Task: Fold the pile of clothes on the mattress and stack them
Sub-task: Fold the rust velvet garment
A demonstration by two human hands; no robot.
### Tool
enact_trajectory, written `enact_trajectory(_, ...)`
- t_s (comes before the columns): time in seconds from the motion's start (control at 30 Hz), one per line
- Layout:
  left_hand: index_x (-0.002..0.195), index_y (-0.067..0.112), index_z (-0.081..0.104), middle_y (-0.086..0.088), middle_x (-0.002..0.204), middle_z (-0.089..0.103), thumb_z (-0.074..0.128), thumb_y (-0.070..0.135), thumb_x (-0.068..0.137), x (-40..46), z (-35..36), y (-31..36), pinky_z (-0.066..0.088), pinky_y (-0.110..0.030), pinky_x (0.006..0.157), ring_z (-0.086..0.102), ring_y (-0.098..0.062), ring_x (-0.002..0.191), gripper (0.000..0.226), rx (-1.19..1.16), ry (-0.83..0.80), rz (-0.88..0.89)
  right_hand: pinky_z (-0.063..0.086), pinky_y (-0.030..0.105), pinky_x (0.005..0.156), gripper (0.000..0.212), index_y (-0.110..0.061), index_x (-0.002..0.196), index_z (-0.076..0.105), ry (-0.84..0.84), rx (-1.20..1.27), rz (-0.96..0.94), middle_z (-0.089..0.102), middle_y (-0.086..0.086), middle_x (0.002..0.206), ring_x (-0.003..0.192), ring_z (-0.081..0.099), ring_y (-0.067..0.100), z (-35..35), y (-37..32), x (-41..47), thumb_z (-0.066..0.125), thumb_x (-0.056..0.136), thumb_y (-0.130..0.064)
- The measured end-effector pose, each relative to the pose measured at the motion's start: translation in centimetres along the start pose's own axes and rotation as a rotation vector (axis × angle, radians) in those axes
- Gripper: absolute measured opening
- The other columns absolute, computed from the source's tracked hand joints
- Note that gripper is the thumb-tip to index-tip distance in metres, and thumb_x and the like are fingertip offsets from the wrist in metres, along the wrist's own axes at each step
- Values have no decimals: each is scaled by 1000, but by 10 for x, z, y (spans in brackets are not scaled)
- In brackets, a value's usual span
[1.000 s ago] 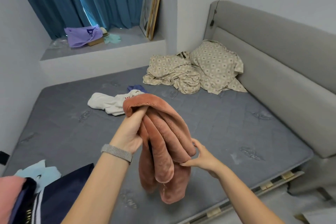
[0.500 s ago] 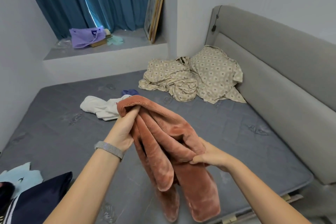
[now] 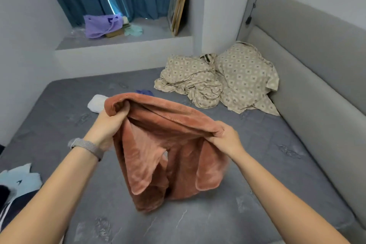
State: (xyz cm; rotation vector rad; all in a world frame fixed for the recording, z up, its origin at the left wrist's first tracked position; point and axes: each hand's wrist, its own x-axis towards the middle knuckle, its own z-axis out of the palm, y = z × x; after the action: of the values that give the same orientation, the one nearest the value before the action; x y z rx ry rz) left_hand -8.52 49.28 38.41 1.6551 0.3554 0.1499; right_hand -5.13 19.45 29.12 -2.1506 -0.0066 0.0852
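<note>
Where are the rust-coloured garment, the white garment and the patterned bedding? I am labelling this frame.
rust-coloured garment (image 3: 158, 144), head view, middle of the hanging fabric.
white garment (image 3: 96, 103), head view, its visible bunched end.
patterned bedding (image 3: 243, 77), head view, right mound.

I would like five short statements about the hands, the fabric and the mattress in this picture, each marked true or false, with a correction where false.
1. Both hands grip the rust-coloured garment. True: the left hand and the right hand each hold its upper edge.
2. The garment lies flat and folded on the mattress. False: it hangs, held up between the hands.
3. A wristband is on the right wrist. False: it is on the left wrist.
4. Patterned beige bedding lies crumpled near the headboard. True.
5. A white garment lies on the window ledge. False: it lies on the mattress.
</note>
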Motion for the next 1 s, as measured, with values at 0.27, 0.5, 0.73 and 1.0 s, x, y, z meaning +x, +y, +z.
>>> enact_trajectory(0.27, 76, 48, 67, 21, 75, 68, 82, 29, 70, 18, 21, 29, 50, -20, 75, 61, 1, 77, 25, 586, 220, 334, 35, 2, 61, 25, -18, 98, 63, 164, 208, -152, 64, -13, 85, 87, 60, 11, -45, 8, 91, 74, 77, -11)
enact_trajectory(0.5, 94, 23, 75, -2, 96, 74, 54, 18, 72, 29, 42, -11, 43, -24, 83, 65, -16, 98, 30, 832, 167, 309, 41, 24, 69, 31, -19, 92, 66, -139, 51, -26, 65, -6, 84, 81, 59, 10, -89, 66, 118, 84, 68, -10)
enact_trajectory(0.73, 102, 18, 73, -4, 104, 72, 53, 2, 78, 60, 70, -67, 40, -26, 82, 64, -21, 103, 34, 914, 14, 277, 42, 27, 68, 16, -18, 82, 73, 36, -134, -133, 67, -1, 76, 86, 62, 21, -117, 98, 132, 71, 69, -9)
enact_trajectory(1.0, 89, 19, 68, 0, 89, 68, 72, 42, 63, 72, 123, -149, 46, -24, 72, 64, -16, 89, 36, 1252, -746, -30, 47, 38, 80, 20, -19, 83, 61, 190, -46, 84, 65, -3, 79, 86, 60, 22, -154, 132, 127, 55, 78, -1)
